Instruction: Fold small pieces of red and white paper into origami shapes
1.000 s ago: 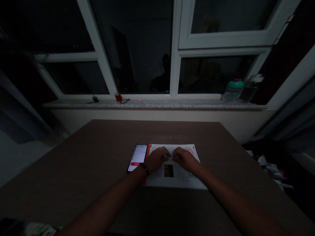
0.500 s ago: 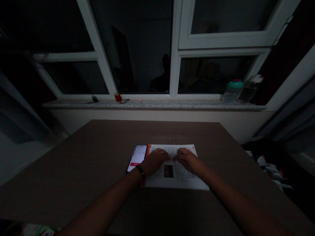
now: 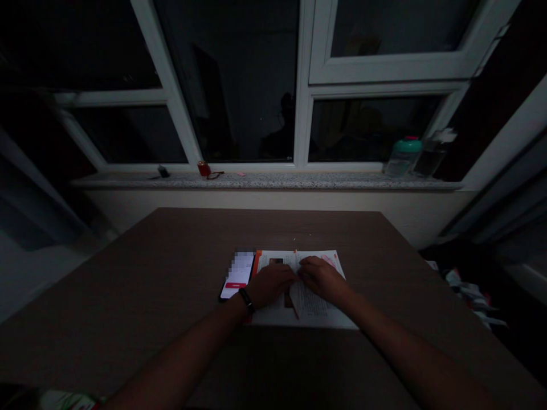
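Note:
An open printed book or magazine (image 3: 318,322) with an orange left edge lies flat on the table. My left hand (image 3: 273,283), with a dark band at its wrist, rests over its middle, fingers closed on a raised paper page (image 3: 294,304). This page stands up in a narrow fold with a reddish edge, running between my hands. From the other side my right hand (image 3: 322,279) meets it with bent fingers, closed at the same fold. The fingertips partly hide each other and the paper. A dark picture under the left hand is mostly covered.
A lit phone (image 3: 236,285) lies left of the book on the brown table (image 3: 171,267). On the windowsill (image 3: 273,181) are a small red object (image 3: 204,168), a dark little item (image 3: 163,171), a teal-lidded bottle (image 3: 404,158) and a clear bottle (image 3: 431,156).
A fold of the page now stands up between my hands, where the paper lay flatter before. The hands have drawn closer together, and a second small picture shows above the left hand.

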The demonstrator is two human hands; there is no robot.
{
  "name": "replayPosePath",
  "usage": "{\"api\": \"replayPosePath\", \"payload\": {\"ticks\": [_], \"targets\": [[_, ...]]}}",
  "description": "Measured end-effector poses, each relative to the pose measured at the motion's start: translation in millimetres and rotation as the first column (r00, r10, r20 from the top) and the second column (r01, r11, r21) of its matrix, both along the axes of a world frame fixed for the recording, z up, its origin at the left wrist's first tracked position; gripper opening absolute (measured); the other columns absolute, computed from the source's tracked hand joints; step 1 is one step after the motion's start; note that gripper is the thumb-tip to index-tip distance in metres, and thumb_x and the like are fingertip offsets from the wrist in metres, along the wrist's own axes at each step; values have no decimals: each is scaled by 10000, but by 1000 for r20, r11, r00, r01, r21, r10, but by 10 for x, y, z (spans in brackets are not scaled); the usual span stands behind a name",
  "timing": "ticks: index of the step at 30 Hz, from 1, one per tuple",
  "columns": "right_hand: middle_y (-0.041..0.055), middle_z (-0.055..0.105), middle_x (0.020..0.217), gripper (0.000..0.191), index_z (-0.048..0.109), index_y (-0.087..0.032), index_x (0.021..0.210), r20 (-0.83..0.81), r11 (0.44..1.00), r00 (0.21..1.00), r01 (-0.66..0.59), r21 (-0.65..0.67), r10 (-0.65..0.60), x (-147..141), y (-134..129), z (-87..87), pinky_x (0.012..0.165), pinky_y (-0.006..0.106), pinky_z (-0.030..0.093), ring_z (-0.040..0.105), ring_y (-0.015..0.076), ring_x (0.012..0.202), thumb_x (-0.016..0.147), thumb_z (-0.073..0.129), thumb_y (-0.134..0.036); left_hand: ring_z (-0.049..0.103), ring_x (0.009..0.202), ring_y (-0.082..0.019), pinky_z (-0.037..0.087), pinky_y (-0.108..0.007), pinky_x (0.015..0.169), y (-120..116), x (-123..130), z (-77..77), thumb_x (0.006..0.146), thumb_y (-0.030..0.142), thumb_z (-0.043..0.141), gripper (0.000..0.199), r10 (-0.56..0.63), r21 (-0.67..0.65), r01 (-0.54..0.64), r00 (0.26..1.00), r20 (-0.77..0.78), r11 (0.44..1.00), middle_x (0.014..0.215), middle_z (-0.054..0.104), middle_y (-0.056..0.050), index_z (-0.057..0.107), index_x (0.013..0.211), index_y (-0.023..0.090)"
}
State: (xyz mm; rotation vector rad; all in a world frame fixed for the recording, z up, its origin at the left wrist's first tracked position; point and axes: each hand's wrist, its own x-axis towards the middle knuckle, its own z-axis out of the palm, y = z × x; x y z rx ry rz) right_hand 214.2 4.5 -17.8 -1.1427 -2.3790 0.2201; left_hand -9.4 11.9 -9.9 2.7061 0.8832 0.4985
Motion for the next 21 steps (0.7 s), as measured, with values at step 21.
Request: {"api": "replayPosePath", "payload": {"ticks": [21], "targets": [[82, 602, 1242, 415, 633, -245, 1125, 70, 991, 997, -35, -129, 44, 123, -57, 53, 1055, 464, 343, 524, 279, 1181, 758, 785, -362, 516, 1154, -278, 419, -417, 959, -39, -10, 69, 753, 271, 758, 446, 147, -81, -147, 989, -5, 986, 1195, 613, -63, 580, 1158, 219]]}}
